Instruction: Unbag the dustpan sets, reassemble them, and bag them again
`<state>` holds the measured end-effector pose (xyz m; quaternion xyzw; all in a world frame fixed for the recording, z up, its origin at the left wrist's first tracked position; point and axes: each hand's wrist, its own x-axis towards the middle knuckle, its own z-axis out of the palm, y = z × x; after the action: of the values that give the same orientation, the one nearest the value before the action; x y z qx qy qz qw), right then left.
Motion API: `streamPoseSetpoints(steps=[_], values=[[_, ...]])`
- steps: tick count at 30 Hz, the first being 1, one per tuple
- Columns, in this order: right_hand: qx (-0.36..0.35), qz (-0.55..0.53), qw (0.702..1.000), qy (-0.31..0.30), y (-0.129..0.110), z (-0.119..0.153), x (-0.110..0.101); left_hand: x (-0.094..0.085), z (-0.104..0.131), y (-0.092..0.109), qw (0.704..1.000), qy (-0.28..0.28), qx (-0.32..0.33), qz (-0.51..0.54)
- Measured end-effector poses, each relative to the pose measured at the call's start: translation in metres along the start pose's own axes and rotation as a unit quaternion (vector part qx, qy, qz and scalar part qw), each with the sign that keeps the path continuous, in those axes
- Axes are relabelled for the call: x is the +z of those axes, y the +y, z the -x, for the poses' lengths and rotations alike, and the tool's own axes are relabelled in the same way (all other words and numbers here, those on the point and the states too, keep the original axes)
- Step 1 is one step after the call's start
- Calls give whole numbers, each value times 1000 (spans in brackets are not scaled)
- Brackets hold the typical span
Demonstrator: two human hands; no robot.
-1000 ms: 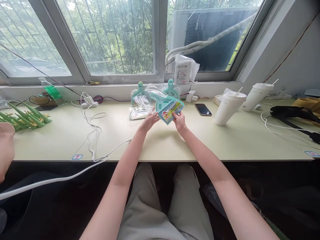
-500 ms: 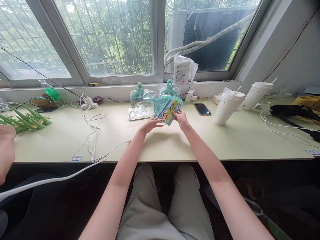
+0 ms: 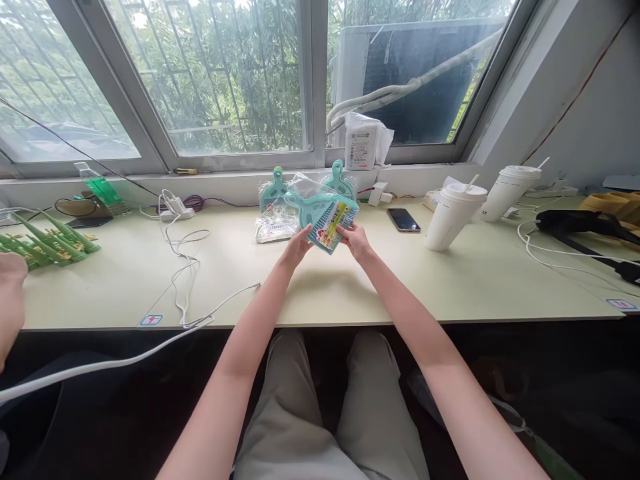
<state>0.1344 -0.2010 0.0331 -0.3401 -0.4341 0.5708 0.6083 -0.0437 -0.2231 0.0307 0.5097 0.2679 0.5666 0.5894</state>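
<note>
A teal dustpan set (image 3: 327,221) in clear plastic, with a yellow label, is held above the table, its handle toward the upper left. My left hand (image 3: 299,247) grips its lower left edge. My right hand (image 3: 355,241) pinches its right side, thumb on the label. Behind it, two more teal wrapped sets, one on the left (image 3: 274,192) and one on the right (image 3: 339,179), lean near the sill. A clear plastic package (image 3: 277,227) lies just left of the held set.
A phone (image 3: 403,220) and two white cups, one nearer (image 3: 454,217) and one farther (image 3: 509,193), are on the right. White cables (image 3: 187,267) and green pointed items (image 3: 50,243) lie left. Another person's hand (image 3: 11,293) shows at the left edge.
My left hand has closed on the dustpan set, where before its fingers were stretched beneath it. The set has shifted slightly left and tilted a little.
</note>
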Motion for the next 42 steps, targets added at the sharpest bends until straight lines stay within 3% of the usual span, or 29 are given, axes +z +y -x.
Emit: streamPoseSetpoints(steps=[4,7,10,15,20,22,28,35,39,42], values=[[-13,14,1000,2,-1,0,1,-3,-1,-4,994,-47,-99,-5],[-16,5,1000,21,0,0,2,-1,-1,-7,989,-70,-130,-6],[-14,-3,999,35,3,0,3,4,-1,-7,993,-65,-97,1],[-18,-8,998,66,11,1,7,15,-2,-10,1000,13,3,-11],[-20,-36,995,90,14,5,10,20,-2,-18,995,64,-15,-72],[-19,-39,994,100,13,5,10,22,0,-19,993,62,-29,-91],[-41,-93,989,112,12,2,5,27,3,-16,994,-43,-70,-77],[-42,-94,991,85,17,2,7,19,-5,-16,996,72,21,-39],[-50,-85,990,103,23,2,8,17,-6,-27,997,57,-11,-53],[-48,-98,985,137,27,1,6,22,-3,-34,997,13,-49,-56]])
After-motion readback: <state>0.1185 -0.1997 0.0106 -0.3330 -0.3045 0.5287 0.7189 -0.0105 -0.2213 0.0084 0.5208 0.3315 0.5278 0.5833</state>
